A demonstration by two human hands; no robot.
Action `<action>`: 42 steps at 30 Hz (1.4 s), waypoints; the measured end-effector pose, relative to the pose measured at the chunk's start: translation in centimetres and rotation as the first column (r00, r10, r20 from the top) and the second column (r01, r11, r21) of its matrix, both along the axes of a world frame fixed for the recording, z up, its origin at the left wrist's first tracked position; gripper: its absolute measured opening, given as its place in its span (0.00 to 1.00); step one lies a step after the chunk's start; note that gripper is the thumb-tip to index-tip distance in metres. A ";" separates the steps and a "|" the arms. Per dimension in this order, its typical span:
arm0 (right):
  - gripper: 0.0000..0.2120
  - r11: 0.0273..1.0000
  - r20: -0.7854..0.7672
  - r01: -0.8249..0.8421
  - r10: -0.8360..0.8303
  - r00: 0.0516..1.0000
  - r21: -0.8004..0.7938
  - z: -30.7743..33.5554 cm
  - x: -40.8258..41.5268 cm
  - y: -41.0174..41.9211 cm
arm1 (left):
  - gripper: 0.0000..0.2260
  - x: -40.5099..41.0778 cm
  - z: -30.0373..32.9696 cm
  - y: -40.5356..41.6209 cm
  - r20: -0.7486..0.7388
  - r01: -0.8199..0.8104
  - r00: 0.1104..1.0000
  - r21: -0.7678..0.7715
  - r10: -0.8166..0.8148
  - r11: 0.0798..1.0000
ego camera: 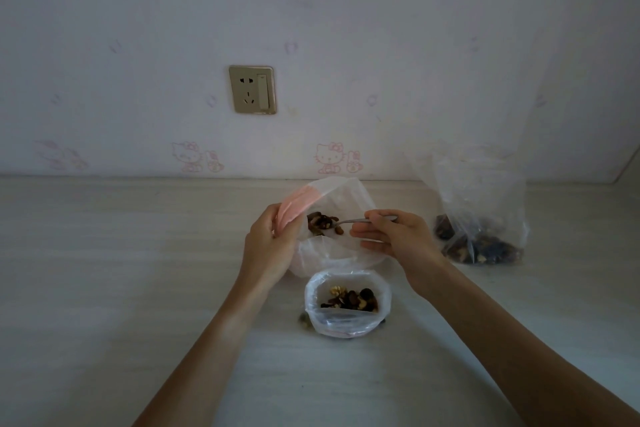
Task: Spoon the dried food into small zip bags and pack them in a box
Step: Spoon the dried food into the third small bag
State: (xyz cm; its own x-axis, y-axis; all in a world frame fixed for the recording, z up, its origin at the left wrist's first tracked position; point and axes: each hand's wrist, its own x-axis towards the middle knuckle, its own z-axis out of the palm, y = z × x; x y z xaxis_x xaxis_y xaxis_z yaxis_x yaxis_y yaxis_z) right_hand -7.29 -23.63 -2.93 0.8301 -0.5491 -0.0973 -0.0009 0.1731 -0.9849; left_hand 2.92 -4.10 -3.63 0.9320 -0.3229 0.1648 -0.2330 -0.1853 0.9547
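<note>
The step in hand is filling. The person's left hand [268,243] pinches the pink-striped rim of a small zip bag [332,246] and holds its mouth open above the table [121,270]. The right hand [388,236] grips the handle of a metal spoon [349,221] between thumb and curled fingers; the bowl sits at the bag's mouth, loaded with dark dried fruit and nuts [322,224].

Judgement: the load has yet to drop. The next move calls for tipping the spoon well inside the opening while the left hand keeps the rim spread, or pieces will spill onto the table.

A second zip bag [348,302] stands open just in front of the held bag, part filled with mixed nuts and not yet sealed. The supply, a large clear plastic bag [481,218] with dried food at its bottom, stands to the right, well apart. No box is in view.

The surface is pale wood-grain laminate. Behind it runs a white wall with faint pink cartoon-cat prints and a brass-coloured wall socket [252,89]. The light is dim.
</note>
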 end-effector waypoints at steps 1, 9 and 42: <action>0.08 1.000 0.007 0.001 -0.001 1.000 0.000 0.0 -0.1 0.0 | 0.06 0.0 -0.1 0.1 0.020 -0.006 1.000 0.019 0.006 1.000; 0.09 0.997 0.060 -0.002 0.007 0.998 -0.079 2.7 -2.2 -0.4 | 0.22 0.3 0.8 1.1 0.086 -0.042 0.996 0.058 0.037 0.997; 0.13 0.515 -0.002 -0.227 0.400 0.916 -0.827 4.4 -12.0 2.5 | 0.09 -6.8 2.0 4.3 0.098 0.141 0.978 0.329 -0.182 0.934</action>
State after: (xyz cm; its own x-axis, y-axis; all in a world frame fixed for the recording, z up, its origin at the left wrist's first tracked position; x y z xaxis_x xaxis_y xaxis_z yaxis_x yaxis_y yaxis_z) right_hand -19.32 -21.10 1.45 0.9174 -0.0242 0.3973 0.2846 -0.6579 -0.6972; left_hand -3.88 0.15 -1.66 0.8413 -0.5220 0.1403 -0.3989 -0.4244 0.8129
